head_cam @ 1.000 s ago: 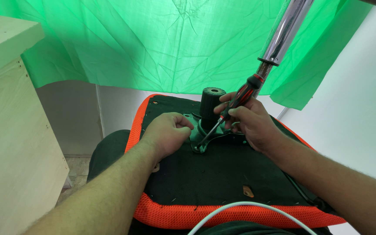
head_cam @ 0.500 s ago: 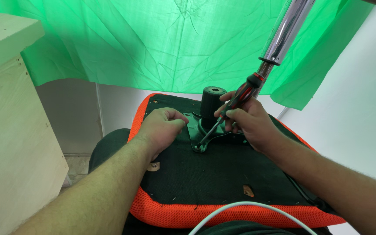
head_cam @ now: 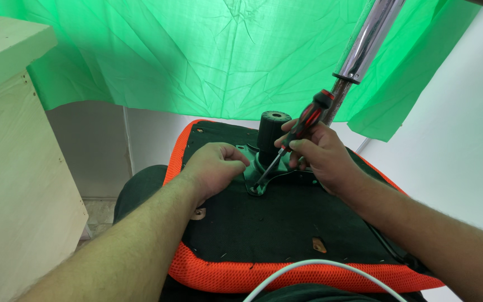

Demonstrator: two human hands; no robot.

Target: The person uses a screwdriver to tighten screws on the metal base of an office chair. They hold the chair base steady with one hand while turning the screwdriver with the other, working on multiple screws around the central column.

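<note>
An upturned chair seat point(head_cam: 286, 223) with a black underside and orange mesh edging lies in front of me. A dark metal mounting plate point(head_cam: 261, 178) with a black cylindrical socket point(head_cam: 274, 130) sits on it. My right hand point(head_cam: 322, 156) grips a red-and-black screwdriver point(head_cam: 300, 131), tip down on the plate's near corner. My left hand point(head_cam: 216, 168) rests on the seat just left of the plate, fingers curled, next to the screwdriver tip.
A pale wooden cabinet point(head_cam: 12, 168) stands at the left. Green cloth point(head_cam: 225, 50) hangs behind. A chrome pole point(head_cam: 367, 39) slants up at the right, beside a white wall point(head_cam: 459, 151). A white cable point(head_cam: 320, 268) arcs across the seat's near edge.
My left hand has shifted slightly beside the plate. The screwdriver stays on the plate's corner, its handle barely moved.
</note>
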